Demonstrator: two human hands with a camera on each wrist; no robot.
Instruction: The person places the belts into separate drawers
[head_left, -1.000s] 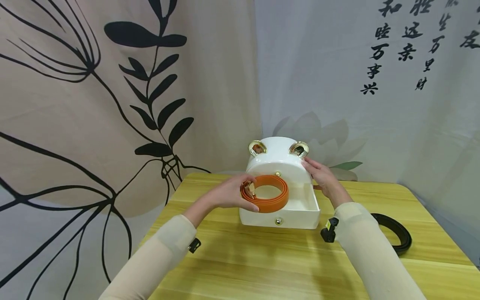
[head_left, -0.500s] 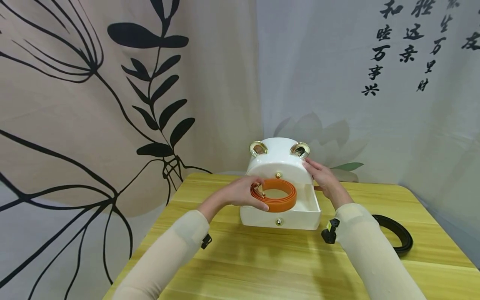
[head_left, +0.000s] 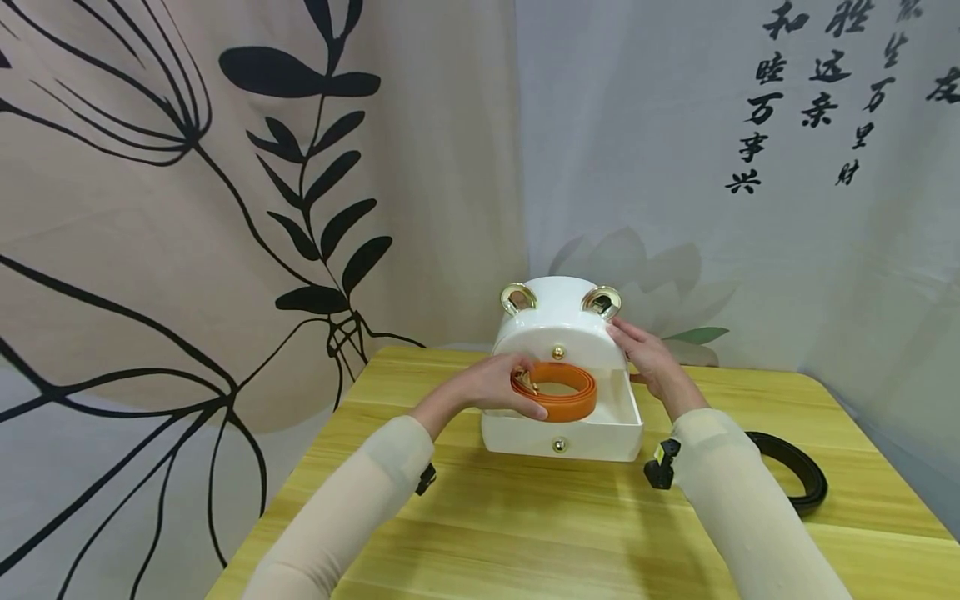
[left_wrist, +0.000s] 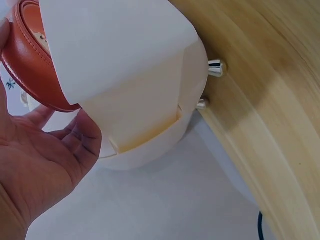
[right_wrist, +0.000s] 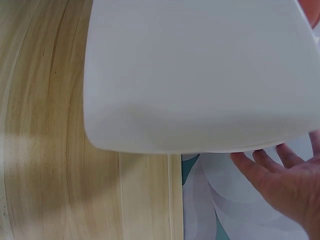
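My left hand [head_left: 501, 385] grips a coiled orange belt [head_left: 576, 407] with a gold buckle, held over the pulled-out lower drawer [head_left: 517, 437] of a white box [head_left: 558, 293]. The box has gold ring-shaped ears and gold knobs. In the left wrist view, the belt [left_wrist: 32, 65] sits between thumb and fingers, partly hidden by the drawer. My right hand [head_left: 651, 360] rests against the box's right side. From the right wrist, its extended fingers [right_wrist: 250, 167] touch the box's edge; the thumb is not plainly seen there.
A coiled black belt [head_left: 806, 475] lies on the wooden table [head_left: 525, 525], to the right beside the right forearm. A patterned curtain [head_left: 450, 167] hangs close behind the table's far edge. Small black cameras are strapped to both wrists.
My left hand has carried the orange belt rightward and slightly down, from the drawer's left part to over its middle. The right hand stays against the box.
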